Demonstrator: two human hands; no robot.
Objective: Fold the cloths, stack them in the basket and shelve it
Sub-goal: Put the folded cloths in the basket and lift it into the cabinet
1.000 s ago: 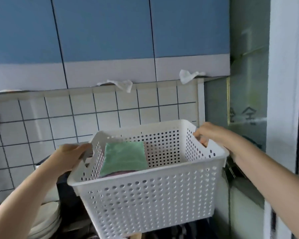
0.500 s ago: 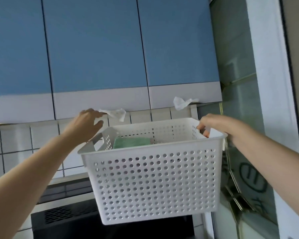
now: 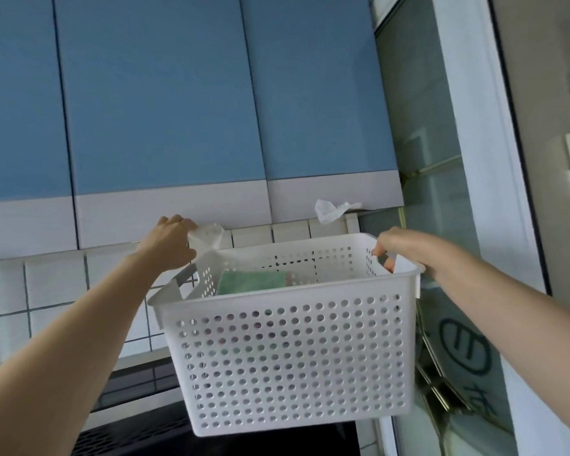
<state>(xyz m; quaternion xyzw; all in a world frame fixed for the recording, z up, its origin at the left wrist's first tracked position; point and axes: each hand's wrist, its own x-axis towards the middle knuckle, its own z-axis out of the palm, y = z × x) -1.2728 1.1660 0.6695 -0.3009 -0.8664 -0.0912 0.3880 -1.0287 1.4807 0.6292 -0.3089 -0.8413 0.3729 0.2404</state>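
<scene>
A white perforated basket (image 3: 287, 357) hangs in the air in front of the blue wall cabinets. Inside it lies a folded green cloth (image 3: 250, 282) on top of a stack, and a pinkish cloth (image 3: 292, 276) shows beside it. My right hand (image 3: 405, 248) grips the basket's right handle, fingers curled through the cut-out. My left hand (image 3: 170, 245) is off the basket, up at the lower edge of a cabinet door (image 3: 165, 126). Its fingers curl on a white paper tab (image 3: 209, 235) that sticks out under the door.
A second white paper tab (image 3: 329, 210) hangs under the neighbouring cabinet door. White tiles (image 3: 56, 284) cover the wall below the cabinets. A dark range hood (image 3: 139, 383) sits under the basket at the left. A glass door in a white frame (image 3: 441, 225) stands close on the right.
The basket has gone up toward the cabinets. My left hand let go of the basket's left handle and rose to the paper tab at the door's lower edge. My right hand keeps its grip.
</scene>
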